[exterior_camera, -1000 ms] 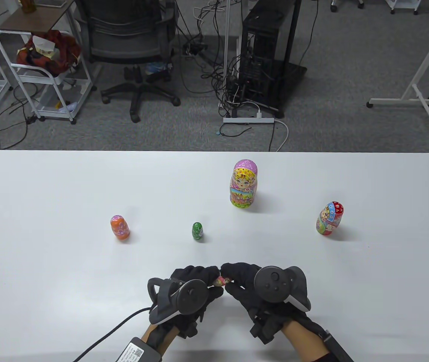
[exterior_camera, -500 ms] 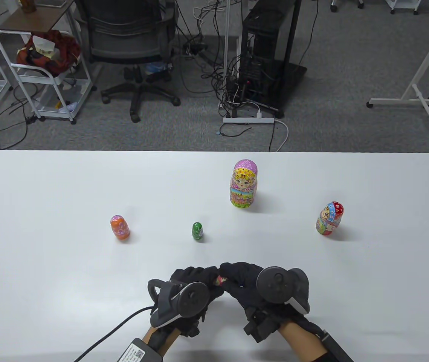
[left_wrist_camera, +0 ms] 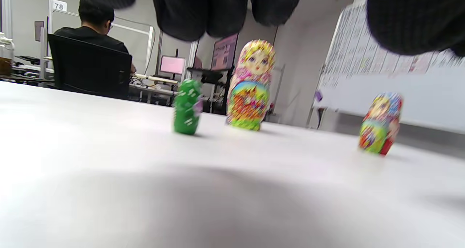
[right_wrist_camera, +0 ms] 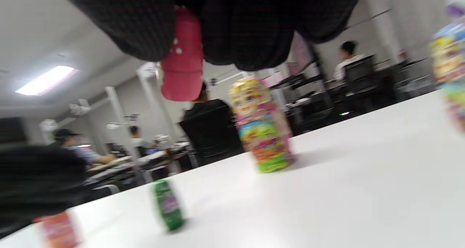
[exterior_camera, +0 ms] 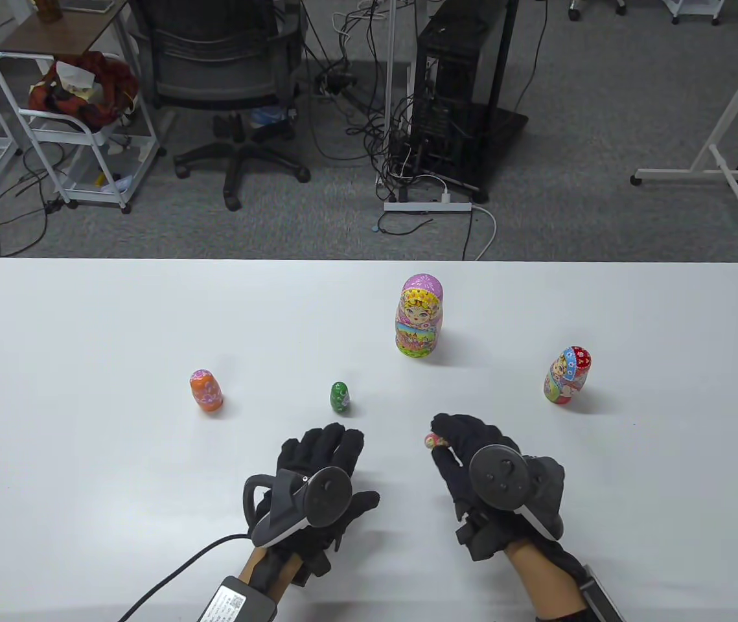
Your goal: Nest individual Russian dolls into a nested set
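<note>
Tiny doll [exterior_camera: 430,441] in right hand [exterior_camera: 472,453]

White table [exterior_camera: 83,337] fills the lower half of the table view. Beyond its far edge, grey carpet. Black office chair [exterior_camera: 226,78] upper left. White wire cart [exterior_camera: 77,129] beside it, holding a red bundle [exterior_camera: 83,84]. Black PC tower [exterior_camera: 459,84] at centre, amid tangled cables [exterior_camera: 369,116]. White power strip [exterior_camera: 427,207] lies on the floor. White frame [exterior_camera: 725,149] stands right.

Room: grey carpet floor [exterior_camera: 602,129]; black office chair [exterior_camera: 226,84]; white wire cart [exterior_camera: 77,136] holding a red bundle; black computer tower [exterior_camera: 459,84] amid tangled cables; white power strip [exterior_camera: 427,207]; ceiling light panel [right_wrist_camera: 45,80].
</note>
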Demonstrator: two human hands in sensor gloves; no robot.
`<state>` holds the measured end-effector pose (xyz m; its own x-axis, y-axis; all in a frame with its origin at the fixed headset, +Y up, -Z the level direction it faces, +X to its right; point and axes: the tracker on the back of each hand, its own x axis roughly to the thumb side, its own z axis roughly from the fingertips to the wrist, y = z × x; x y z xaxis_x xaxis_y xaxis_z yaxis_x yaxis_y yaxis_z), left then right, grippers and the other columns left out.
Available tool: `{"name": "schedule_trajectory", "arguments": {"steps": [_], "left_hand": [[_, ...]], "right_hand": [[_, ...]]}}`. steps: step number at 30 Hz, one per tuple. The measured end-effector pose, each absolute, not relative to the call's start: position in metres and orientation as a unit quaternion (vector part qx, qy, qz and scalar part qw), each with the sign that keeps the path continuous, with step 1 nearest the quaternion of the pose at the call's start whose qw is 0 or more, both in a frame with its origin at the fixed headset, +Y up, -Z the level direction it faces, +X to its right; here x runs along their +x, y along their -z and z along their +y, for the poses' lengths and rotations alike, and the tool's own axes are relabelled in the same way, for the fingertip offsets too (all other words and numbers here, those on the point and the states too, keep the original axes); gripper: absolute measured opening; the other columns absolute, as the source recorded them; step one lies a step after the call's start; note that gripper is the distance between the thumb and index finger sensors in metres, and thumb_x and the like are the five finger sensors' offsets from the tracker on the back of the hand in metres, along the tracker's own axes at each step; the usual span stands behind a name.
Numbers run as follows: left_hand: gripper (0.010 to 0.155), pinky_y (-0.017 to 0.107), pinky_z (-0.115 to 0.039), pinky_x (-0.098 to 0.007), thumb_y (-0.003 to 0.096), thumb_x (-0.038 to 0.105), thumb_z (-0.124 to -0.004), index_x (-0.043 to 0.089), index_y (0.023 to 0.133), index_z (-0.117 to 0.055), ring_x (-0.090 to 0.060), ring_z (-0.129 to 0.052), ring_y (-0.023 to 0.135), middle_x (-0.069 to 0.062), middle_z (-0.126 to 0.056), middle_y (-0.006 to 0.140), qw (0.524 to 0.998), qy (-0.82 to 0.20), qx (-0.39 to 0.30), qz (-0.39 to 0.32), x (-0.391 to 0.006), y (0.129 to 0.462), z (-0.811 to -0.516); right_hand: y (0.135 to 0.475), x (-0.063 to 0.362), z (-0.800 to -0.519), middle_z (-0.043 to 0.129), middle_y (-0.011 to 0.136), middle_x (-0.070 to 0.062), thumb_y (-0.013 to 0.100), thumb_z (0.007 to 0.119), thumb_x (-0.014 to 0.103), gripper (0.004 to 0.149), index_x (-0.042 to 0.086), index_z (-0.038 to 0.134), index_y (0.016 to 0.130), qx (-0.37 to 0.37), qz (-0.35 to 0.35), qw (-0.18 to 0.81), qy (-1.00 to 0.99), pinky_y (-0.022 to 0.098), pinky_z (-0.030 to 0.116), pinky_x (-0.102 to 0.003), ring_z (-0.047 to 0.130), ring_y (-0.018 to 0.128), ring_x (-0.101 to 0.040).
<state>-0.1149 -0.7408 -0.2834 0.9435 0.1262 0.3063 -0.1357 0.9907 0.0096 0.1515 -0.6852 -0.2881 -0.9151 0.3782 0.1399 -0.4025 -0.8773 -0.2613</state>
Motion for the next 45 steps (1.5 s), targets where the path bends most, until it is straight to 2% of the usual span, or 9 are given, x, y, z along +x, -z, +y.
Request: {"name": "schedule_trajectory", "arguments": {"steps": [7, 11, 17, 23, 27, 32, 35, 41, 45], "left_hand": [[0.099, 0.074, -0.032, -0.072, 0.0356, 0.077, -0.068, 0.029, 0.112, -0.028, -0.039, -0.040, 0.110, -0.012, -0.030, 0.121, 0.992, -0.019, -0.022, -0.123, -0.126, 0.292, -0.751], [0.099, 0.074, -0.032, -0.072, 0.0356, 0.077, -0.068, 0.029, 0.112, -0.028, -0.039, -0.040, 0.110, -0.012, -0.031, 0.121, 0.992, -0.020, -0.028, -0.118, -0.127, 0.293, -0.751], [0.098, 0.073, -0.033, -0.072, 0.0357, 0.076, -0.069, 0.028, 0.112, -0.029, -0.039, -0.042, 0.110, -0.012, -0.033, 0.120, 0.993, -0.025, -0.030, -0.108, -0.130, 0.293, -0.751], [0.098, 0.074, -0.034, -0.072, 0.0359, 0.076, -0.069, 0.028, 0.112, -0.030, -0.038, -0.044, 0.109, -0.012, -0.034, 0.120, 0.993, -0.037, -0.031, -0.106, -0.131, 0.295, -0.751], [0.095, 0.075, -0.041, -0.068, 0.0378, 0.073, -0.070, 0.027, 0.112, -0.031, -0.037, -0.045, 0.110, -0.012, -0.037, 0.119, 0.993, -0.066, -0.044, -0.093, -0.134, 0.300, -0.749], [0.093, 0.075, -0.048, -0.063, 0.0399, 0.068, -0.074, 0.025, 0.112, -0.033, -0.037, -0.048, 0.108, -0.013, -0.038, 0.119, 0.984, -0.166, -0.070, -0.012, -0.145, 0.340, -0.742], [0.095, 0.075, -0.051, -0.060, 0.0398, 0.069, -0.074, 0.025, 0.111, -0.030, -0.035, -0.050, 0.107, -0.012, -0.037, 0.118, 0.980, -0.174, -0.089, 0.034, -0.147, 0.374, -0.745], [0.103, 0.076, -0.046, -0.060, 0.0353, 0.075, -0.076, 0.029, 0.112, -0.024, -0.036, -0.043, 0.107, -0.013, -0.030, 0.118, 0.967, -0.163, -0.180, 0.081, -0.141, 0.426, -0.779], [0.098, 0.077, -0.031, -0.060, 0.0349, 0.074, -0.078, 0.039, 0.110, -0.026, -0.034, -0.027, 0.107, -0.011, -0.020, 0.118, 0.958, -0.173, -0.211, 0.083, -0.133, 0.438, -0.792]], "right_hand": [[0.315, 0.203, -0.713, 0.079, 0.093, -0.004, 0.046, 0.085, 0.040, 0.051, 0.028, 0.065, 0.092, -0.124, -0.048, 0.110, -0.985, 0.062, 0.072, -0.047, 0.087, 0.072, -0.024], [0.324, 0.219, -0.736, 0.079, 0.093, -0.004, 0.047, 0.085, 0.039, 0.049, 0.028, 0.068, 0.092, -0.173, 0.007, 0.072, -0.982, 0.062, 0.072, -0.047, 0.087, 0.072, -0.024], [0.328, 0.229, -0.756, 0.078, 0.094, -0.004, 0.047, 0.085, 0.039, 0.048, 0.029, 0.069, 0.092, -0.197, 0.060, 0.053, -0.977, 0.063, 0.071, -0.047, 0.086, 0.074, -0.024], [0.330, 0.224, -0.760, 0.077, 0.097, 0.001, 0.048, 0.085, 0.039, 0.047, 0.034, 0.069, 0.092, -0.188, 0.069, 0.031, -0.979, 0.065, 0.069, -0.049, 0.084, 0.080, -0.026], [0.323, 0.211, -0.745, 0.053, 0.112, -0.002, 0.046, 0.084, 0.047, 0.072, 0.042, 0.039, 0.103, -0.145, 0.056, 0.026, -0.988, 0.073, 0.056, -0.057, 0.065, 0.098, -0.033], [0.311, 0.166, -0.721, 0.022, 0.119, -0.001, 0.042, 0.079, 0.063, 0.085, 0.048, 0.022, 0.103, -0.011, 0.003, 0.062, -0.998, 0.078, 0.038, -0.064, 0.031, 0.111, -0.037], [0.303, 0.137, -0.721, 0.005, 0.117, -0.002, 0.040, 0.077, 0.068, 0.092, 0.048, 0.011, 0.101, 0.060, 0.012, 0.050, -0.997, 0.078, 0.027, -0.066, 0.012, 0.111, -0.039], [0.296, 0.112, -0.731, 0.000, 0.115, -0.003, 0.040, 0.075, 0.068, 0.092, 0.047, 0.008, 0.100, 0.126, 0.058, 0.036, -0.990, 0.077, 0.022, -0.068, 0.007, 0.109, -0.039], [0.297, 0.114, -0.732, 0.004, 0.116, -0.004, 0.042, 0.075, 0.066, 0.089, 0.046, 0.011, 0.102, 0.124, 0.062, 0.056, -0.989, 0.077, 0.024, -0.068, 0.011, 0.110, -0.038]]}}
